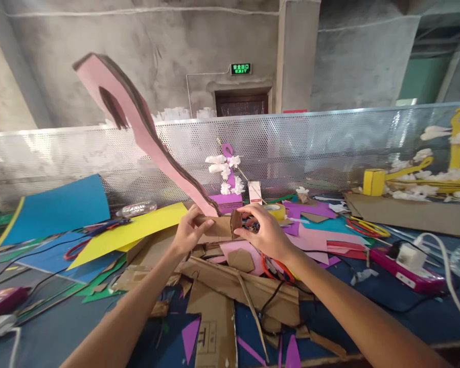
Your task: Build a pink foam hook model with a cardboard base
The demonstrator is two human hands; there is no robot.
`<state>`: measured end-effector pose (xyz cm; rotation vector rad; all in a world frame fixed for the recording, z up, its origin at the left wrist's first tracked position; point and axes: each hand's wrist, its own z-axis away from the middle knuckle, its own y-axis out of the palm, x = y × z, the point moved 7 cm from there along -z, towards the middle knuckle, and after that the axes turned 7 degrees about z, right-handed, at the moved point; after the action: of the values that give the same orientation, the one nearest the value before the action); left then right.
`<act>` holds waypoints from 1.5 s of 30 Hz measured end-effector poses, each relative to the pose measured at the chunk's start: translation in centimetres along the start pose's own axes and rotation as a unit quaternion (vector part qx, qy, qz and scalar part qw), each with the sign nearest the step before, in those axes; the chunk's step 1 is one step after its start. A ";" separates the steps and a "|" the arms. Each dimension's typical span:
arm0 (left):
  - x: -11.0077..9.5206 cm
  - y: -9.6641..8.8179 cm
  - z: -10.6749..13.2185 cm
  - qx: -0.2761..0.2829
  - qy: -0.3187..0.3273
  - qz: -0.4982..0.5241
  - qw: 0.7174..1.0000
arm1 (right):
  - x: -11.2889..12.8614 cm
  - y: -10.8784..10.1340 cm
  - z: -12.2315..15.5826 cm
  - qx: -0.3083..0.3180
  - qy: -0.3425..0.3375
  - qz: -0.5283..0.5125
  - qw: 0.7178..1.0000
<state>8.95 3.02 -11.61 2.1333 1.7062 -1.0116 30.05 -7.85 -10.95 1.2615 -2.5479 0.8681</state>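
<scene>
A tall curved pink cardboard shape [138, 120] rises up and to the left from a brown cardboard box base [219, 226]. My left hand [189, 232] is closed on the left end of that base. My right hand [262, 230] grips its right end, the fingers pinching a small brown cardboard flap [235, 221]. Both hands hold the piece above a heap of cardboard scraps [230, 286] in the middle of the table.
Coloured sheets lie around: blue [57, 207], yellow [134, 230], pink and purple [322, 237]. A small purple stand with white paper flowers [227, 181] and a tape roll [276, 211] sit behind. A pink glue gun [404, 266], a yellow model [417, 176] and a perforated metal wall [310, 148] are at the right and back.
</scene>
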 end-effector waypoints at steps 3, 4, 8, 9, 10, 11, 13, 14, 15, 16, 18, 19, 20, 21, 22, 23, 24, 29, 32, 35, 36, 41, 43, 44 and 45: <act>-1.4 0.3 0.0 -0.011 0.056 -0.065 0.996 | -1.2 0.6 0.0 0.017 0.026 -0.035 0.999; -1.7 0.4 0.0 -0.013 0.069 -0.080 0.994 | -1.5 0.8 0.0 0.022 0.037 -0.053 0.998; -2.8 0.8 0.4 -0.011 0.092 -0.135 0.987 | -2.5 1.3 0.2 0.024 0.074 -0.131 0.988; -2.9 0.9 0.4 -0.009 0.095 -0.146 0.985 | -2.7 1.4 0.2 0.025 0.079 -0.144 0.986; -3.1 1.0 0.5 -0.007 0.098 -0.154 0.983 | -2.8 1.5 0.3 0.025 0.083 -0.154 0.984; -3.2 1.0 0.6 -0.005 0.100 -0.160 0.982 | -3.0 1.5 0.3 0.024 0.086 -0.159 0.983; -3.2 1.0 0.7 -0.004 0.096 -0.163 0.982 | -3.3 1.6 0.4 0.024 0.093 -0.161 0.982; -3.1 1.0 0.7 -0.006 0.089 -0.162 0.983 | -3.5 1.7 0.5 0.024 0.098 -0.161 0.982; -3.0 0.9 0.7 -0.008 0.081 -0.162 0.983 | -3.7 1.8 0.5 0.026 0.105 -0.162 0.981; -2.8 0.9 0.8 -0.011 0.072 -0.160 0.984 | -4.0 1.9 0.6 0.028 0.113 -0.165 0.979; -2.5 0.9 0.8 -0.012 0.058 -0.155 0.986 | -4.6 2.2 0.7 0.033 0.136 -0.177 0.974; -2.4 1.0 0.8 -0.007 0.055 -0.156 0.986 | -4.9 2.4 0.7 0.034 0.147 -0.185 0.971; -2.4 1.2 0.8 -0.001 0.054 -0.159 0.986 | -5.2 2.5 0.7 0.035 0.157 -0.194 0.968; -2.4 1.3 0.8 0.005 0.055 -0.165 0.985 | -5.3 2.6 0.8 0.036 0.164 -0.201 0.965; -2.5 1.5 0.8 0.010 0.058 -0.173 0.983 | -5.4 2.6 0.8 0.037 0.169 -0.208 0.963; -2.7 1.6 0.8 0.012 0.062 -0.182 0.981 | -5.4 2.7 0.8 0.039 0.172 -0.213 0.961; -2.8 1.6 0.9 0.011 0.069 -0.188 0.980 | -5.4 2.7 0.8 0.041 0.174 -0.216 0.960; -3.3 1.5 0.8 0.007 0.080 -0.188 0.979 | -5.3 2.6 0.8 0.052 0.179 -0.221 0.957; -2.8 1.4 0.4 0.015 0.044 -0.176 0.983 | -5.6 2.6 0.7 0.056 0.185 -0.219 0.957; -1.6 0.8 0.0 -0.005 -0.029 -0.138 0.990 | -5.9 2.3 0.5 0.054 0.182 -0.212 0.959; -0.9 0.5 -0.1 -0.016 -0.063 -0.116 0.991 | -6.0 2.1 0.4 0.052 0.179 -0.207 0.960; 2.5 0.3 0.8 -0.020 -0.243 0.040 0.969 | -5.7 1.7 0.2 0.048 0.126 -0.159 0.978; 3.0 0.4 1.1 -0.020 -0.273 0.074 0.959 | -5.2 1.7 0.2 0.045 0.089 -0.136 0.986; 3.2 0.5 1.2 -0.021 -0.281 0.082 0.956 | -4.9 1.7 0.2 0.042 0.072 -0.125 0.989; 3.2 0.6 1.2 -0.022 -0.287 0.088 0.954 | -4.6 1.7 0.2 0.039 0.057 -0.115 0.991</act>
<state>9.33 4.60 -14.70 1.6897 1.2222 -1.3511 31.67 -4.06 -13.62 1.4487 -2.2462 0.9669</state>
